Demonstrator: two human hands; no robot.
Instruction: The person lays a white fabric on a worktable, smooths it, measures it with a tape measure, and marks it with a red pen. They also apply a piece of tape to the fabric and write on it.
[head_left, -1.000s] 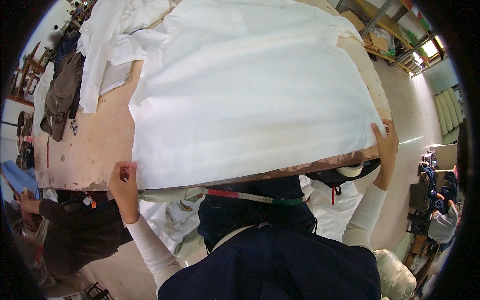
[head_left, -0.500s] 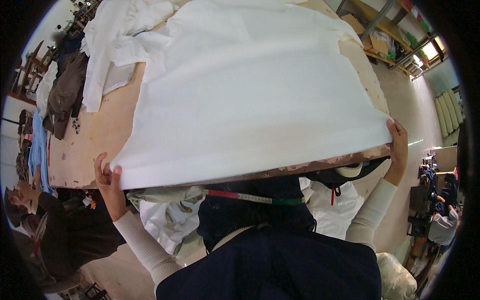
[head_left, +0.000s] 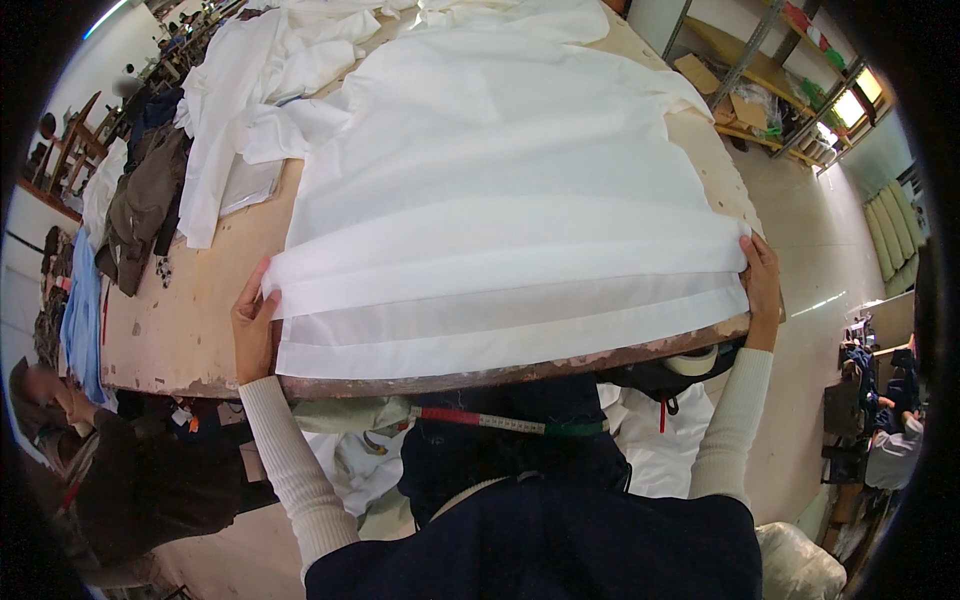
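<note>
A white shirt (head_left: 510,165) lies spread over the wooden table (head_left: 215,290), its hem toward me. At its left side my left hand (head_left: 257,320) pinches a corner of the upper layer between thumb and fingers. The opposite corner is gripped by my right hand (head_left: 760,275), near the table's right edge. Between the two hands the upper layer is drawn back, with a soft ridge across it. Below it a strip of the under layer (head_left: 450,340) shows, lying along the table's front edge.
More white garments (head_left: 235,90) lie at the far left, beside a flat plastic-wrapped packet (head_left: 250,185). Dark clothes (head_left: 140,205) hang over the left edge. A person in dark clothing (head_left: 160,480) is at the lower left. Metal shelving (head_left: 745,55) stands at the back right.
Both hands have moved away from me, off the front edge, carrying the upper layer's hem back. The under layer's strip has come into view.
</note>
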